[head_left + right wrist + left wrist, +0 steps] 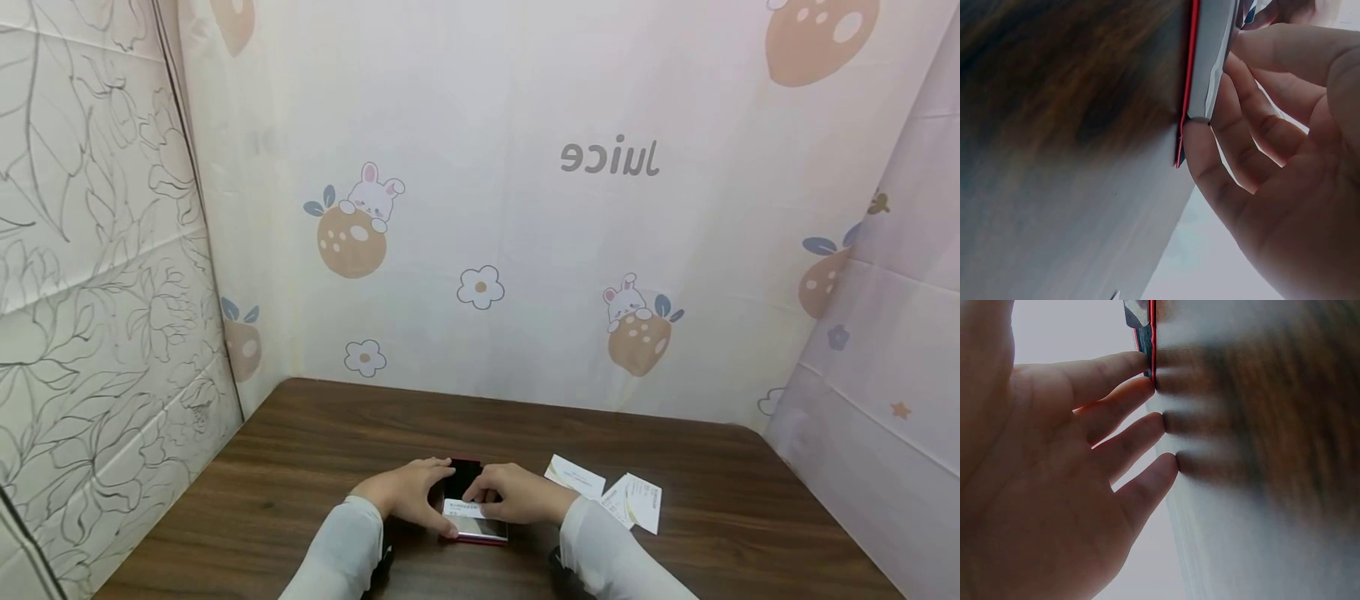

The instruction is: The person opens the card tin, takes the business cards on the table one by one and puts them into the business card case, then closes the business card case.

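Note:
An opened card case (491, 528) with a red edge, a black inner lid and a silvery tray lies on the table in front of me. My left hand (408, 493) holds it from the left, thumb at the near corner and fingers by the lid. In the left wrist view, the fingertips stand along the table and the red edge. A white printed business card (455, 507) lies over the tray. From the right, my right hand (521, 493) pinches this card with curled fingers. Its little finger touches the end of the silvery tray (1204, 75) in the right wrist view.
Several white business cards lie right of the hands: one card (574, 476) farther back, and an overlapping pair with its right card (645, 502) on top. The dark wooden table (337, 425) ends at a printed curtain (480, 208), with more hanging cloth at both sides.

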Motion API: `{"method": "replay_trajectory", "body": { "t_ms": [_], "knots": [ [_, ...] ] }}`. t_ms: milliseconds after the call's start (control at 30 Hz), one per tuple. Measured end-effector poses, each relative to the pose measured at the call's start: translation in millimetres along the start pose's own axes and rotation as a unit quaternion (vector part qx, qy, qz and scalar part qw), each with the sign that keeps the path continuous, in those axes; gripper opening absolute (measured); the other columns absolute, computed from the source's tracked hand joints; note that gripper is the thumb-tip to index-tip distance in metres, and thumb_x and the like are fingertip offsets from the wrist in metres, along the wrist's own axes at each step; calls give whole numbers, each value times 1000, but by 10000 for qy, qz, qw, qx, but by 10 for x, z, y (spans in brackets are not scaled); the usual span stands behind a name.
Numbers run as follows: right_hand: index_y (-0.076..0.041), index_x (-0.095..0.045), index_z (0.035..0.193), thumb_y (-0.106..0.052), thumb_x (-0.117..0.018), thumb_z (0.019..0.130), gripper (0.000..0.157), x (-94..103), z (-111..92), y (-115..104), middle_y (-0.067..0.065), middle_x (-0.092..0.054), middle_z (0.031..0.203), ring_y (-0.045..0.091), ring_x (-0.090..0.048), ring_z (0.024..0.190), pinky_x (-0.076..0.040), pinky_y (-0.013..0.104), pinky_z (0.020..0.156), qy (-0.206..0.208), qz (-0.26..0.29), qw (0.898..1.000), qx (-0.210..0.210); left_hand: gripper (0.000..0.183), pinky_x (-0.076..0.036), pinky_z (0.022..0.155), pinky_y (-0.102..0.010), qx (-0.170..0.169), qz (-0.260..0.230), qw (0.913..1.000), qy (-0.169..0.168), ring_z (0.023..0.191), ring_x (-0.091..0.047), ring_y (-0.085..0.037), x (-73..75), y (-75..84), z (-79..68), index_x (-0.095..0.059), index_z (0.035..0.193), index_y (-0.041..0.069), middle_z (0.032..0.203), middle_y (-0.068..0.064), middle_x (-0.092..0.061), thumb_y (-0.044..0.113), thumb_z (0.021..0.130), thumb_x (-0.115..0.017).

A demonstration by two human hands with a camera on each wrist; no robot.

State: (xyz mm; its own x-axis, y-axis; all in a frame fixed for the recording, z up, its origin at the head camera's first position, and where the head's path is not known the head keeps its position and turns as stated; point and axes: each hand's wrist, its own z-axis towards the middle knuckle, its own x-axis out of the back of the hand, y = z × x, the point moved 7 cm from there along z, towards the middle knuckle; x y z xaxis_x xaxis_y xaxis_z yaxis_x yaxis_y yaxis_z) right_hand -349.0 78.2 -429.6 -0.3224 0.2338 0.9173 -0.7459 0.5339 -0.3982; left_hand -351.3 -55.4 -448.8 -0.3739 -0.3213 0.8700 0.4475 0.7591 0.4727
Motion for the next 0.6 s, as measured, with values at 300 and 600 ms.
{"method": "replay_trajectory", "body": {
  "t_ms": [300,600],
  "knots": [
    [-17,-67,110,-13,-62,87,23,3,-17,13,-8,-62,95,-3,-53,81,-52,22,74,-27,71,9999,102,94,-31,104,-59,19,-22,10000,10,135,-24,-30,0,-6,5,-38,142,13,151,-6,-30,61,68,-71],
    [-15,-66,113,-16,-63,88,26,201,-126,172,-4,-64,102,2,-55,89,-52,26,78,222,-90,9992,-327,95,-30,105,-57,-2,64,10000,41,134,-25,-29,-2,-11,6,-39,142,13,150,-6,-32,64,67,-70]
  ]
}}
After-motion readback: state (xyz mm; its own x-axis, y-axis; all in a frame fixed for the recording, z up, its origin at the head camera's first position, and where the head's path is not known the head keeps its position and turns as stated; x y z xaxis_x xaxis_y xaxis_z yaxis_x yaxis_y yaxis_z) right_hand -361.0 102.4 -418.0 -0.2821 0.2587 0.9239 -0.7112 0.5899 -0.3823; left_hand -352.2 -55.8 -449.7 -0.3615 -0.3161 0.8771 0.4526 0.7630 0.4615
